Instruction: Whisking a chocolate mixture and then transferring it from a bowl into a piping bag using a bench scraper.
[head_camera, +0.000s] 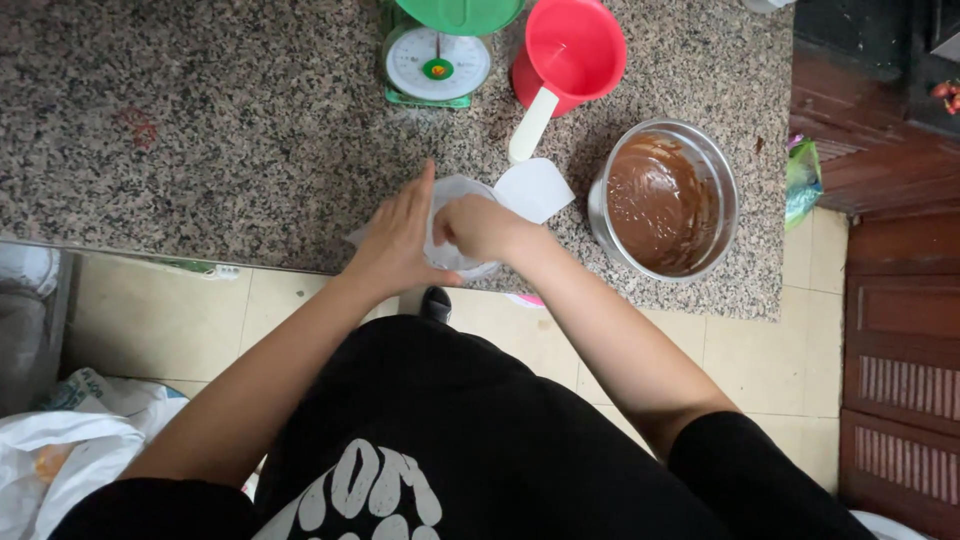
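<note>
Hands meet at the near edge of the speckled stone worktop (200, 130) in the head view. The left hand (400, 240) cups the side of a small white paper-lined cup (455, 225), its grip wrapped on the wall; the right hand (480, 228) pinches the liner inside, fingers clenched on it. A loose white paper sheet (535, 188) lies just beside. The steel bowl (665, 200) of brown batter sits full to the right, so lining looks underway and filling not yet begun. A red scoop (570, 50) and green scale (437, 60) stand behind.
</note>
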